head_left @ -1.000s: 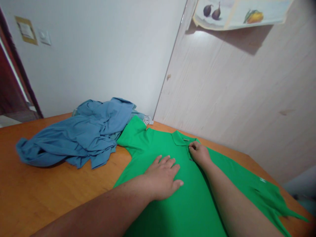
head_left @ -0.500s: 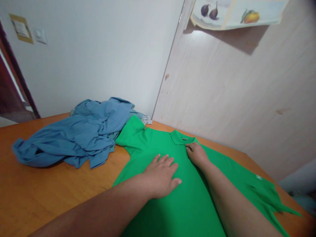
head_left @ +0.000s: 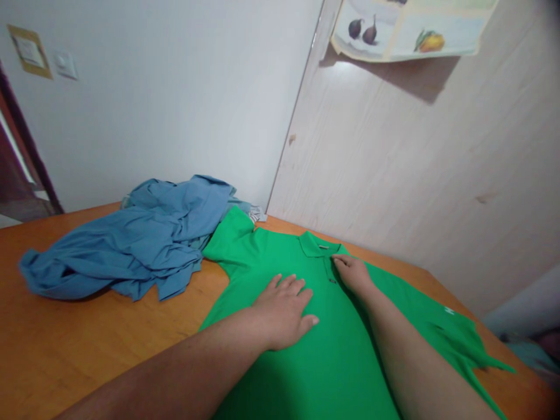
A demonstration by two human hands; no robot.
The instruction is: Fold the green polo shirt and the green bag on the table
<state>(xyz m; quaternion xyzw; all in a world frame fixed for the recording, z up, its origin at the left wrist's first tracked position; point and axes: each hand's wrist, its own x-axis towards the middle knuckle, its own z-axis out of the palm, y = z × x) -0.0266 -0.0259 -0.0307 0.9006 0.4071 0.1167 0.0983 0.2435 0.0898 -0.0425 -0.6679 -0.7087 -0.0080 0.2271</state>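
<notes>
A green polo shirt [head_left: 324,361] lies spread on the table, its collar toward the wall. My left hand [head_left: 284,309] rests flat on the chest of the shirt, fingers spread and thumb out to the right. At the right side of the collar [head_left: 312,244], my right hand [head_left: 351,273] has its fingers curled together on the cloth by the button placket [head_left: 330,271]. The fingertips seem to pinch the fabric there, though the hand partly hides it. The right sleeve [head_left: 457,329], with a small white mark, lies creased.
A heap of blue clothes [head_left: 144,239] lies on the left of the orange-brown wooden table [head_left: 166,338], touching the shirt's left sleeve. Behind stand a white wall [head_left: 175,99] and a pale wood panel [head_left: 385,157], where a fruit picture [head_left: 406,35] hangs.
My right hand has shifted slightly right along the collar, uncovering the placket and a small dark tag on it. My left hand stays flat in place. The view has turned slightly.
</notes>
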